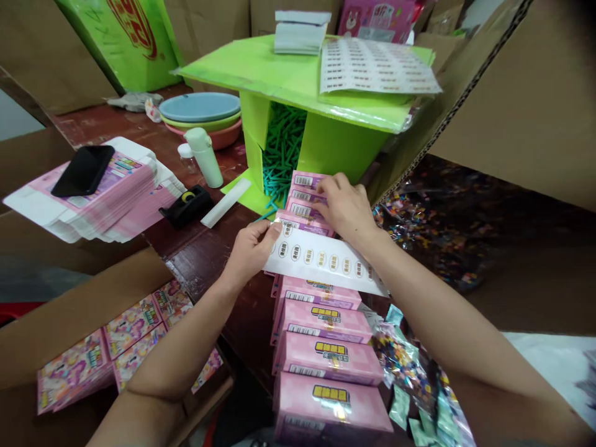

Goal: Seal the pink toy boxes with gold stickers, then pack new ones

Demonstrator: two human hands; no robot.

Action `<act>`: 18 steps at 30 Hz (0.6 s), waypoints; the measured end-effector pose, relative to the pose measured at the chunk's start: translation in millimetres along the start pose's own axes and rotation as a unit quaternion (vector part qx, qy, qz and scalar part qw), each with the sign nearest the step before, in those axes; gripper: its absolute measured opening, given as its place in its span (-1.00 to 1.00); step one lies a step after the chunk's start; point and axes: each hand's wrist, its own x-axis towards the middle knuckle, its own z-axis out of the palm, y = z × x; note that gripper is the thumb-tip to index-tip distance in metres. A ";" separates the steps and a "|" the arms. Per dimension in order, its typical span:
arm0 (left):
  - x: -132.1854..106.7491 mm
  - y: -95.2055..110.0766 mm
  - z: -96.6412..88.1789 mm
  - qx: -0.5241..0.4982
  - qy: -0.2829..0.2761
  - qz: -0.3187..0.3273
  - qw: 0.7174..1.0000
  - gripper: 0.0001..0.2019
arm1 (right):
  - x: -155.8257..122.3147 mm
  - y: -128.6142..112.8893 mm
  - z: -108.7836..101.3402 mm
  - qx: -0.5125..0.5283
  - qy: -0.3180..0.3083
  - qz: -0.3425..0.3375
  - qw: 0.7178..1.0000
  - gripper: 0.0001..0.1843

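Observation:
Between the thumb and fingers of my left hand (251,248) is the left end of a white sticker sheet (326,257) printed with small oval labels. The sheet lies across a row of pink boxes (328,354) that runs away from me and covers some of them. My right hand (347,208) is over the farther pink boxes (302,195), its fingers bent down onto their tops near the barcodes. Whether a sticker is in those fingertips is too small to see. The right end of the sheet passes under my right forearm.
A green box (344,130) holding green sticks stands ahead, a label sheet (372,68) on top. At left are flat cartons (116,198) with a phone (84,171), a tape dispenser (189,206) and a bottle (205,156). Small colourful pieces (410,230) lie at right.

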 end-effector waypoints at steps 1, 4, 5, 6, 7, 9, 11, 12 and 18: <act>0.0 0.1 -0.3 0.001 -0.002 -0.001 1.000 -0.58 | -0.5 1.0 1.3 -0.022 -0.005 -0.023 0.999 -0.76; 1.6 0.3 -0.7 -0.006 -0.001 0.005 1.000 -0.55 | 1.1 6.7 1.2 -0.051 -0.031 -0.047 0.997 -0.73; 2.6 0.5 -0.6 -0.011 0.001 0.007 1.000 -0.54 | 1.9 7.9 -0.9 -0.039 -0.039 -0.041 0.998 -0.72; 3.8 1.0 -0.4 -0.016 0.002 0.009 1.000 -0.52 | 2.4 7.8 -4.2 -0.012 -0.047 -0.035 0.998 -0.71; 5.1 1.5 -0.1 -0.022 0.000 0.010 1.000 -0.51 | 2.1 6.1 -8.4 0.033 -0.058 -0.031 0.997 -0.69; 7.9 2.4 1.0 -0.032 -0.006 0.013 0.999 -0.51 | -1.5 -2.6 -18.7 0.159 -0.094 -0.037 0.982 -0.65; 10.8 1.9 2.4 -0.024 -0.012 0.026 0.999 -0.52 | -7.9 -15.0 -28.0 0.283 -0.139 -0.059 0.947 -0.64; 12.1 0.7 3.2 -0.012 -0.011 0.035 0.999 -0.53 | -10.9 -20.4 -31.0 0.329 -0.153 -0.069 0.929 -0.66; 16.4 -12.1 4.9 0.017 0.031 0.037 0.999 -0.53 | 5.0 -8.9 -17.1 0.299 -0.014 0.034 0.953 -0.76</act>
